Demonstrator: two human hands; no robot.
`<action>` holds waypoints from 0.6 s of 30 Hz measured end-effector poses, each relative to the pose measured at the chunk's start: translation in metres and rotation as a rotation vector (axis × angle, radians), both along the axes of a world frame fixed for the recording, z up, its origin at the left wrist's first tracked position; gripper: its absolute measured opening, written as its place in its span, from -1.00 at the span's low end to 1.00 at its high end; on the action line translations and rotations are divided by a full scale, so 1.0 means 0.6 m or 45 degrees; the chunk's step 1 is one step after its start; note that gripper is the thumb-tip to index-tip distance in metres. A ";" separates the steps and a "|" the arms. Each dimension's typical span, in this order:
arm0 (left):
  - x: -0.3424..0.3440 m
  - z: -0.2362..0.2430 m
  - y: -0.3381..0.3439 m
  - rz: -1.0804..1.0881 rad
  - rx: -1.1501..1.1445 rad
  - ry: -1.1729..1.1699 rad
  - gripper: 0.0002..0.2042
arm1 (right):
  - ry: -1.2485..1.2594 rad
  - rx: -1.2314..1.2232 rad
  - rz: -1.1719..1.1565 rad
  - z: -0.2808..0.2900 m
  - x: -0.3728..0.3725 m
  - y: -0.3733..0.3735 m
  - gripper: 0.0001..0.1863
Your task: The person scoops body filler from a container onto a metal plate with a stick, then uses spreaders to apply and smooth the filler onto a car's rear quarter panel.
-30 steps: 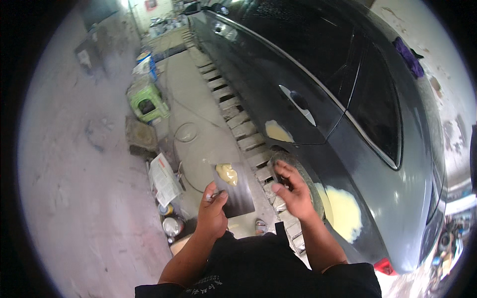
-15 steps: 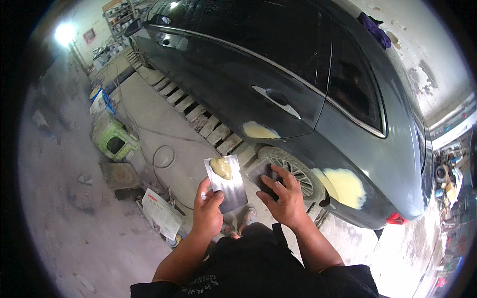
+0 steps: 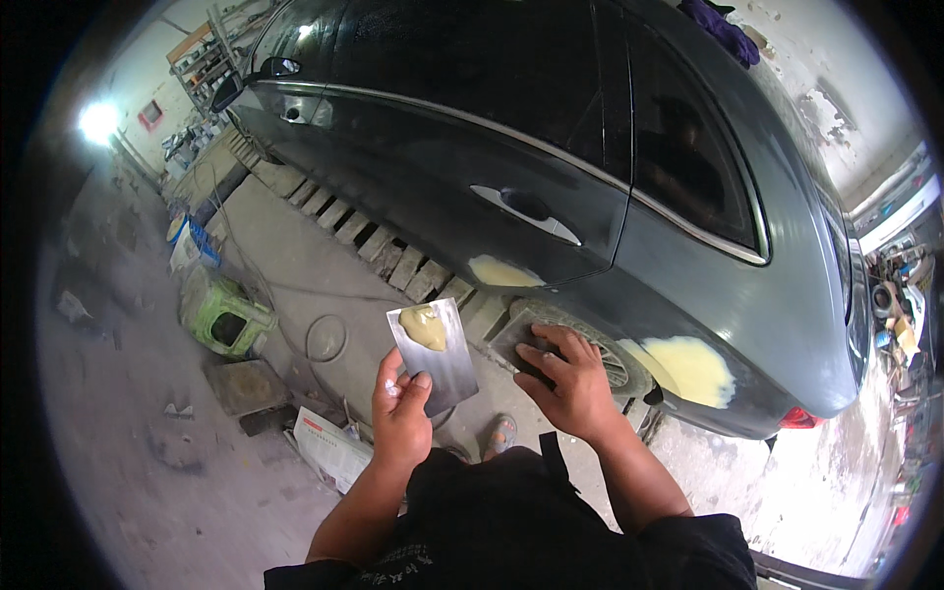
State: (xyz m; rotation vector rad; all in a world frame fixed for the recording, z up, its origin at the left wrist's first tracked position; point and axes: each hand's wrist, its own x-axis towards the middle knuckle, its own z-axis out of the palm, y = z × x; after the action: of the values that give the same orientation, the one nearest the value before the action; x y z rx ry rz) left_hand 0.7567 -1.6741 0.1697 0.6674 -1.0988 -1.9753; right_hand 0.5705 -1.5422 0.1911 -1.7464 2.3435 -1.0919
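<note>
My left hand [image 3: 401,418] grips a flat metal sheet [image 3: 450,372] by its lower left side, thumb on top. A lump of yellowish body filler [image 3: 423,328] sits near the sheet's upper edge. To the right, my right hand [image 3: 580,388] holds a dark flat spreader [image 3: 512,341] between thumb and fingers, apart from the sheet. Beyond the hands stands a dark grey car [image 3: 747,295]. Pale yellow filler covers a large patch [image 3: 690,372] behind the rear wheel [image 3: 621,366] and a smaller patch [image 3: 503,272] low on the rear door.
On the floor at left are a green plastic stool [image 3: 224,313], a dark flat block [image 3: 246,385] and a newspaper [image 3: 332,450]. A thin hose [image 3: 326,338] loops between them and the car. Wooden slats [image 3: 379,251] run along the car's side. Clutter [image 3: 895,310] lies at the far right.
My view has shifted, so the car's side sits slightly further left. The left hand with the sheet has moved a little left, and the newspaper is more covered by my arm. Both grips look the same.
</note>
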 end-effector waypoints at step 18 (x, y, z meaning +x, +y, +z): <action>-0.018 -0.056 -0.207 -0.348 -0.893 -0.448 -0.65 | -0.140 0.008 -0.289 -0.033 0.069 -0.113 -0.61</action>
State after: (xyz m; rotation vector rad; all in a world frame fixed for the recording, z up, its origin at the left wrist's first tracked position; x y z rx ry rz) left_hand 0.7459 -1.7982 0.1363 0.4980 -2.0508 -1.5363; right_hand 0.6119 -1.6101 0.1711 -1.4050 2.5190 -1.1726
